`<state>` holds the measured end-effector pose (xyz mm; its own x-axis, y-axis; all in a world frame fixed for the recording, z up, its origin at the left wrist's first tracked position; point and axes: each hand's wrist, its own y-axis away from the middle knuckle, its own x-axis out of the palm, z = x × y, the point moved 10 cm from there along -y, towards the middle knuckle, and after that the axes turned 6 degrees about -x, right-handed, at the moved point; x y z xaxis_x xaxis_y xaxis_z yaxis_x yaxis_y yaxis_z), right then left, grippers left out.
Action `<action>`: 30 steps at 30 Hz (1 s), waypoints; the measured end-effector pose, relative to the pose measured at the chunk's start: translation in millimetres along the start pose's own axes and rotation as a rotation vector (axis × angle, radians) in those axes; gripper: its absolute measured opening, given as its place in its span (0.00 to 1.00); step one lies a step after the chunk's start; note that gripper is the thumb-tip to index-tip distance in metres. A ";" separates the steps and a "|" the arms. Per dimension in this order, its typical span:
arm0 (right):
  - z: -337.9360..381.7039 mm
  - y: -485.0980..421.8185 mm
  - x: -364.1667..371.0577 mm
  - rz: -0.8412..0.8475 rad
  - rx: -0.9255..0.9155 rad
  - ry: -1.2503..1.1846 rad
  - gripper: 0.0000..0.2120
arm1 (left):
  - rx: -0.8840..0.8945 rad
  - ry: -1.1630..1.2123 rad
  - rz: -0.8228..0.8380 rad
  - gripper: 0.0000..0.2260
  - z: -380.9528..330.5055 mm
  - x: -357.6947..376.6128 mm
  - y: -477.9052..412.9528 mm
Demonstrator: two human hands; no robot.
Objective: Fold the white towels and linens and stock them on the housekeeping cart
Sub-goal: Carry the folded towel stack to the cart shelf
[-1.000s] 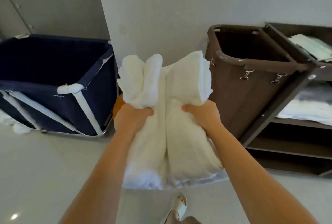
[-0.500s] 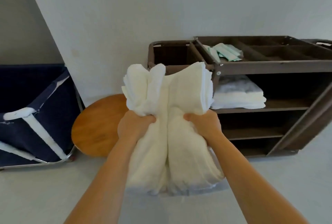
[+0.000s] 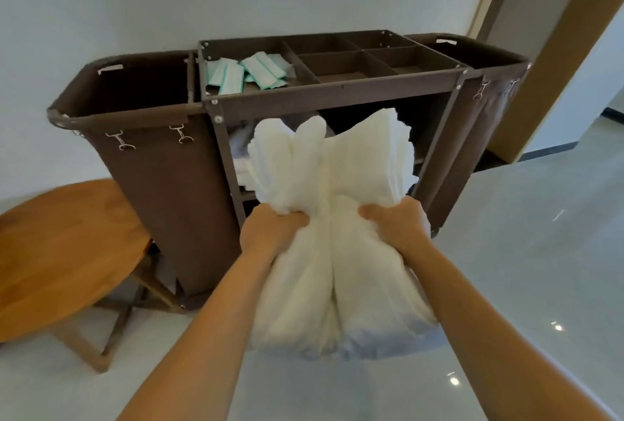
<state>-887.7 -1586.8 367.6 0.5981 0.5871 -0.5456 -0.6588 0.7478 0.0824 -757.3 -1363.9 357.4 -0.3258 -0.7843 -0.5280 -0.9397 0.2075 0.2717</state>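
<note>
We clench the folded white towels (image 3: 337, 218) in our left hand (image 3: 270, 231) and right hand (image 3: 395, 225) (both gripping mid-stack) before the housekeeping cart's (image 3: 337, 89) open shelves

Round wooden table (image 3: 60, 245) at left; teal-white packets (image 3: 250, 73) piled; glossy grey floor (image 3: 523, 252).

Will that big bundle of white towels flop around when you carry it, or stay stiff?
Probably floppy: the white towels bulge above the left hand and right hand and sag below them. Likely bulky rather than very heavy, since both hands hold it out in front. Not slippery, I'd guess; the hands sink into soft cloth.
</note>
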 end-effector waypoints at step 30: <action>-77.6 -346.1 -42.8 -0.021 0.037 0.172 0.22 | -0.163 0.095 0.154 0.27 -111.9 276.2 -246.9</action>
<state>-720.7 -1894.9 297.7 0.5226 0.5114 -0.6822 -0.6274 0.7725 0.0986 -603.7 -1697.2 234.5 -0.4453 -0.8038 -0.3945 -0.8482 0.2375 0.4734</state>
